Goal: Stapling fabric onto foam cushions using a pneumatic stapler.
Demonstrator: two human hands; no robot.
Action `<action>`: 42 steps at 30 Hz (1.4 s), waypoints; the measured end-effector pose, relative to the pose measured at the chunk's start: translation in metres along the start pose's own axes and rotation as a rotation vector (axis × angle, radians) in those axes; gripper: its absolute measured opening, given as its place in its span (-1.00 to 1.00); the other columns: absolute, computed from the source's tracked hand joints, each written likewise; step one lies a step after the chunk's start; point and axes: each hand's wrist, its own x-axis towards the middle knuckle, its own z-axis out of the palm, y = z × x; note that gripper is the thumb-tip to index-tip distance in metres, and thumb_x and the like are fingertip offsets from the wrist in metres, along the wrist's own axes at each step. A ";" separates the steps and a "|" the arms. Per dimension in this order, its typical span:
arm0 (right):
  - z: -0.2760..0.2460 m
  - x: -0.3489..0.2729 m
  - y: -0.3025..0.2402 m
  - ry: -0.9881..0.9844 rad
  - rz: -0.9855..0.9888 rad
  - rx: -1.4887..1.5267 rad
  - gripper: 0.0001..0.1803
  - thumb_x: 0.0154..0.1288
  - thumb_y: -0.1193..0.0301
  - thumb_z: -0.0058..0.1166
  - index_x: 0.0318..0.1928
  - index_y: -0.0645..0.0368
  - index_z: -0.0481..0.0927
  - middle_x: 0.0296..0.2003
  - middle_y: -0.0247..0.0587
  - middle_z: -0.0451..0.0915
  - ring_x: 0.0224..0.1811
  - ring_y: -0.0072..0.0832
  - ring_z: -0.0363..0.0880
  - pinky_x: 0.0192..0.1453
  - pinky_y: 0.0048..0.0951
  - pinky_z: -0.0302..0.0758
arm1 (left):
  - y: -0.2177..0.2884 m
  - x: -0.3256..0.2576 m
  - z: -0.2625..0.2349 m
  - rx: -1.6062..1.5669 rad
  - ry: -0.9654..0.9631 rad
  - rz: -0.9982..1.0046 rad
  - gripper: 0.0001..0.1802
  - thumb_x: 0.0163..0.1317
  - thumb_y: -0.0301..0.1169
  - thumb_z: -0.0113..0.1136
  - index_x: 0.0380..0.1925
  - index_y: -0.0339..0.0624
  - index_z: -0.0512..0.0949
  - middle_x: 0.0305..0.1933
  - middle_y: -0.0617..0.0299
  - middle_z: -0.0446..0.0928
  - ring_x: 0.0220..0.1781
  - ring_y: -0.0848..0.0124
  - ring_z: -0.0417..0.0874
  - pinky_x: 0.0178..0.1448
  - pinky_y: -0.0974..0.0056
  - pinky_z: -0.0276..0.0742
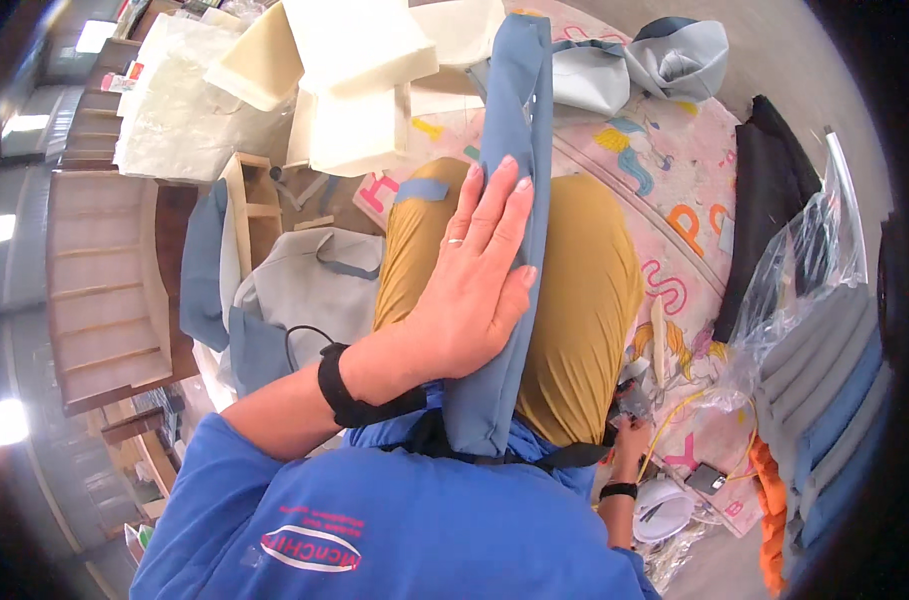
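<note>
A long, narrow piece covered in blue fabric [514, 140] lies lengthwise across my lap, between my knees in mustard trousers. Flat on its upper face rests my left hand [479, 270], fingers stretched out and not curled round it. Down by my right thigh, my right hand [630, 440] is closed round the end of a grey-and-black tool [634, 398]. That tool is small and partly hidden, so its exact kind cannot be made out. Close to it runs a thin yellow hose or cord [666, 425].
Cream foam blocks [359, 130] are piled beyond my left knee. Grey and blue covers [314, 275] and a wooden frame [254, 210] lie left. The printed mat [614, 150] holds more grey covers [674, 60]. At right are black fabric [774, 190], clear plastic [799, 290] and stacked padded strips [824, 400].
</note>
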 end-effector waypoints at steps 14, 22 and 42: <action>0.055 0.016 -0.031 -0.159 0.215 -0.166 -0.34 -0.10 0.09 0.28 -0.12 0.45 0.60 -0.20 0.30 0.63 -0.06 0.11 0.61 0.03 -0.14 0.49 | 0.006 -0.014 0.002 0.039 0.087 -0.022 -0.25 0.27 -0.52 -0.11 0.44 -0.42 -0.09 0.55 -0.26 -0.25 0.57 -0.24 -0.27 0.56 -0.09 -0.26; -0.114 -0.017 -0.178 0.187 -0.016 0.376 -0.56 0.24 0.07 0.25 -0.24 0.27 0.66 -0.34 -0.27 0.62 -0.38 -0.48 0.54 -0.28 -0.44 0.46 | 0.006 -0.017 0.003 -0.025 0.151 -0.035 -0.32 0.29 -0.40 0.00 0.36 -0.45 0.11 0.53 -0.23 -0.12 0.54 -0.29 -0.13 0.48 -0.17 0.01; -0.200 -0.085 -0.504 -0.584 -0.883 -0.260 -0.33 -0.03 0.53 0.42 0.06 0.35 0.32 -0.32 -0.22 0.62 -0.39 -0.55 0.62 -0.31 -0.46 0.58 | 0.011 -0.023 0.003 -0.111 0.227 -0.118 -0.30 0.22 -0.51 0.03 0.40 -0.28 0.13 0.54 -0.17 -0.09 0.56 -0.22 -0.15 0.55 -0.05 -0.08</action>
